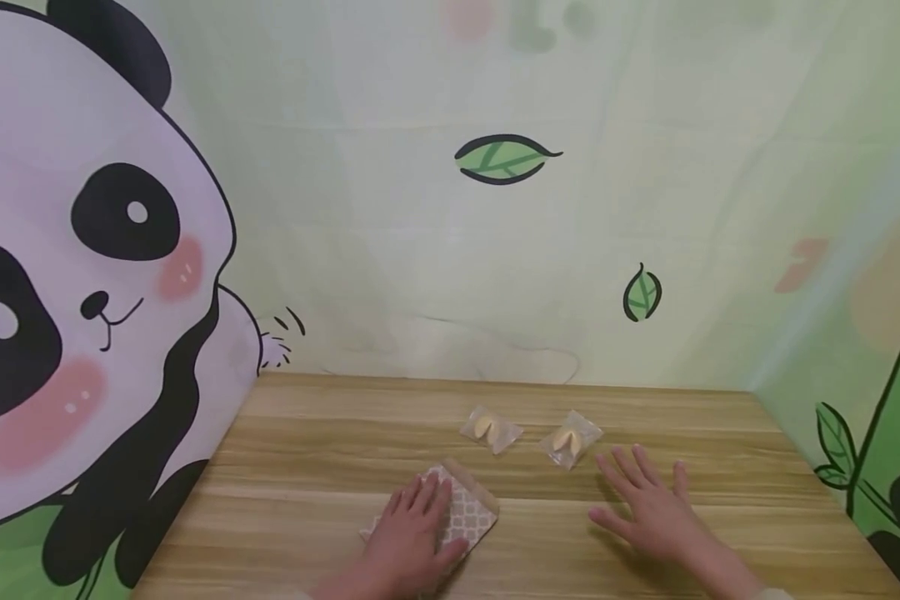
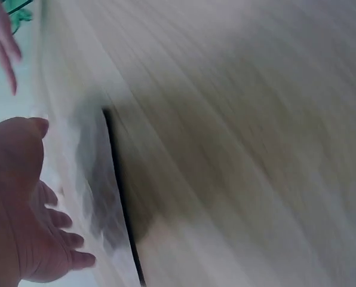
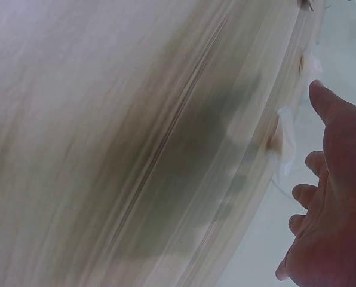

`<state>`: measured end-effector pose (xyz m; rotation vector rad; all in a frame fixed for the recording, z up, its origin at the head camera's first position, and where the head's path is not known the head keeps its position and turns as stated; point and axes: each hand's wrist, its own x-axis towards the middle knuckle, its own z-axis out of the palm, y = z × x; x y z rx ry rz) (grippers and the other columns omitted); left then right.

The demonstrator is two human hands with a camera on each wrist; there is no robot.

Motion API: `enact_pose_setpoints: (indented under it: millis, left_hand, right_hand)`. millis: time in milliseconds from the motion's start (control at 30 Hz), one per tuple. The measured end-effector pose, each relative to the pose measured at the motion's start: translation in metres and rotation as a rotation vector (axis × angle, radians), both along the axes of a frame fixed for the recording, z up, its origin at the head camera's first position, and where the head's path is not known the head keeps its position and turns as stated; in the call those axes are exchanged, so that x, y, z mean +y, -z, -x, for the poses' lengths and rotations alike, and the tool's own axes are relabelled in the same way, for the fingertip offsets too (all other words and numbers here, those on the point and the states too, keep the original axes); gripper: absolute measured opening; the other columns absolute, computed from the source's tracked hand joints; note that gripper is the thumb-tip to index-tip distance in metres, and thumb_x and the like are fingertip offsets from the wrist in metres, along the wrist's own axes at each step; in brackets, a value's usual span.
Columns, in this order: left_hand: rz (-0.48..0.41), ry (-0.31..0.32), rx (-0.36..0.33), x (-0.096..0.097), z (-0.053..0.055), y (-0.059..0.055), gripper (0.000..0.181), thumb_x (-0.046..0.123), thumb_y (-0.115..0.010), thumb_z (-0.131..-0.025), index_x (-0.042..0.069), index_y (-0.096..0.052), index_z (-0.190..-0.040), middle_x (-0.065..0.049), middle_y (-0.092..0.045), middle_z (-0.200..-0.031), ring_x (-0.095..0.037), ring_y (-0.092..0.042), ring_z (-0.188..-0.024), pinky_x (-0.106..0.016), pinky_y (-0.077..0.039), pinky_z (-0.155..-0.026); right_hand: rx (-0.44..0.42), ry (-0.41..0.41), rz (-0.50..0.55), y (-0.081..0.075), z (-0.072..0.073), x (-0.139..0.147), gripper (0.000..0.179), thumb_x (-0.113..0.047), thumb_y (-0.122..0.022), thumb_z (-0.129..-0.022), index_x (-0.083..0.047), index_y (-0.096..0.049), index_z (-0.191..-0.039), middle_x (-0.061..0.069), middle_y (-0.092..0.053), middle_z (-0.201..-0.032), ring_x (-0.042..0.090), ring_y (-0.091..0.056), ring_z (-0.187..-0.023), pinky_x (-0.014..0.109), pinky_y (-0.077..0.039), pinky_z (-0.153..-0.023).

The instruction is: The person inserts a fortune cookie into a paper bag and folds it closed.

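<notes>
In the head view my left hand [image 1: 412, 533] lies over a flat, square-cornered piece with a pale lattice pattern and a tan border [image 1: 468, 510], its fingers stretched forward across it. The left wrist view shows that piece [image 2: 100, 185] with a thin dark edge, below the palm and extended fingers. My right hand [image 1: 656, 512] hovers over the table with its fingers spread, holding nothing. Just beyond its fingertips lies a fortune cookie in a clear wrapper [image 1: 567, 442]. A second wrapped fortune cookie [image 1: 487, 429] sits to the left of that one.
Both hands are over a wood-grain table [image 1: 330, 442]. Behind it rises a pale green backdrop [image 1: 390, 250] printed with leaves, which meets the table's far edge. A large printed panda [image 1: 120, 333] fills the left side.
</notes>
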<state>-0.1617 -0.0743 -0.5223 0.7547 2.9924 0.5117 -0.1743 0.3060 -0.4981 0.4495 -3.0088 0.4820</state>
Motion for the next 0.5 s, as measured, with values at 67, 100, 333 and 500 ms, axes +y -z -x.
enact_pose_setpoints:
  millis: [67,100,333,500]
  left_hand:
    - [-0.009,-0.047,-0.016,0.006,-0.001,0.003,0.086,0.059,-0.059,-0.102,-0.002,-0.042,-0.161,-0.026,-0.038,-0.167,-0.048,-0.037,-0.153,-0.068,-0.035,-0.12]
    - [-0.002,-0.059,-0.019,0.008,-0.001,0.003,0.086,0.059,-0.06,-0.102,-0.002,-0.042,-0.161,-0.026,-0.038,-0.167,-0.048,-0.037,-0.153,-0.068,-0.035,-0.12]
    - [0.111,0.012,-0.008,0.0,0.005,0.009,0.086,0.062,-0.061,-0.1,0.003,-0.046,-0.16,-0.021,-0.041,-0.167,-0.04,-0.039,-0.154,-0.062,-0.038,-0.121]
    - [0.186,0.152,0.004,-0.024,0.018,0.004,0.084,0.063,-0.061,-0.099,0.011,-0.047,-0.162,-0.012,-0.044,-0.167,-0.033,-0.039,-0.155,-0.056,-0.038,-0.123]
  right_hand:
    - [0.001,-0.006,0.004,-0.001,0.001,-0.003,0.083,-0.057,-0.071,-0.097,-0.011,-0.047,-0.161,0.023,-0.037,-0.168,0.053,-0.02,-0.157,0.088,0.003,-0.113]
    - [0.0,-0.009,0.007,-0.001,0.001,-0.004,0.082,-0.056,-0.072,-0.098,-0.011,-0.047,-0.161,0.023,-0.037,-0.168,0.054,-0.02,-0.157,0.088,0.003,-0.114]
    - [0.008,-0.023,0.014,-0.002,0.002,-0.011,0.081,-0.054,-0.072,-0.098,-0.01,-0.047,-0.161,0.022,-0.037,-0.168,0.053,-0.02,-0.157,0.087,0.004,-0.115]
    - [0.016,-0.043,0.005,-0.001,0.004,-0.018,0.08,-0.054,-0.072,-0.098,-0.011,-0.047,-0.161,0.02,-0.036,-0.168,0.051,-0.02,-0.158,0.086,0.004,-0.115]
